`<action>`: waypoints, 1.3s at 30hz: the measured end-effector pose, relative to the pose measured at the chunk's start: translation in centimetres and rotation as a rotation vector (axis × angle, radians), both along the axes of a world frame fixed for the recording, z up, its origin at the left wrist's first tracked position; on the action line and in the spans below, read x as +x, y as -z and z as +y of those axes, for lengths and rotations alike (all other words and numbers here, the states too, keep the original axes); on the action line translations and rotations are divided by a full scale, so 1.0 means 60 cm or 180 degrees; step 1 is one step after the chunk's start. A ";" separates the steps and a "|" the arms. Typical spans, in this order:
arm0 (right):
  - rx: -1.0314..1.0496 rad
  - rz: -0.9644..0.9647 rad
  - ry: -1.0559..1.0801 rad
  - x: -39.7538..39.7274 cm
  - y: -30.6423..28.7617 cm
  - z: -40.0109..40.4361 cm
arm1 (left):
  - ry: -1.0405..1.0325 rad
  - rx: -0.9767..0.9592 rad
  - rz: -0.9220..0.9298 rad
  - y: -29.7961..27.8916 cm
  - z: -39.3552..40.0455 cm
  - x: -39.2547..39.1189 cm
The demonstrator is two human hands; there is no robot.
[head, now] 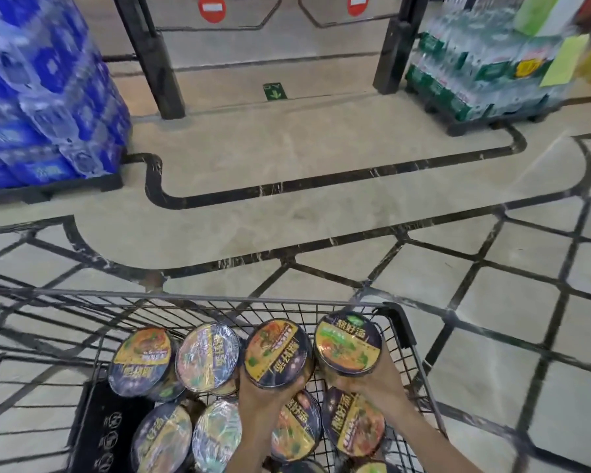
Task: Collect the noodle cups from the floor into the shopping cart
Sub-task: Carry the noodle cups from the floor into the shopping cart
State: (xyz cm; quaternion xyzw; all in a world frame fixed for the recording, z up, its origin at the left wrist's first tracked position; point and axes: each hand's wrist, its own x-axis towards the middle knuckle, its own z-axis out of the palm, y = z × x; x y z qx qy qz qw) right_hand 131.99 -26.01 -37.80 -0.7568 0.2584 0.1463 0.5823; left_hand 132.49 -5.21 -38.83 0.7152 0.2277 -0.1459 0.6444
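Note:
The wire shopping cart (413,349) fills the bottom of the head view and holds several dark noodle cups with yellow-banded lids. My left hand (265,392) grips one noodle cup (277,353) from below, inside the cart. Beside it, my right hand (376,384) holds another noodle cup (348,343) near the cart's front right corner. Two cups (140,360) lie further left, and more cups (354,425) lie below my hands. No cup shows on the visible floor.
A pallet of blue-wrapped bottle packs (45,97) stands at the far left. Green-labelled bottle packs (485,70) sit on a pallet at the far right. Between them, black gate posts (151,56) carry glass barriers with red no-entry signs (212,7).

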 end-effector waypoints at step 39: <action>-0.2558 -0.1404 -0.2158 -0.019 -0.247 -0.072 | 0.2200 0.3454 -0.2397 -0.240 0.062 0.031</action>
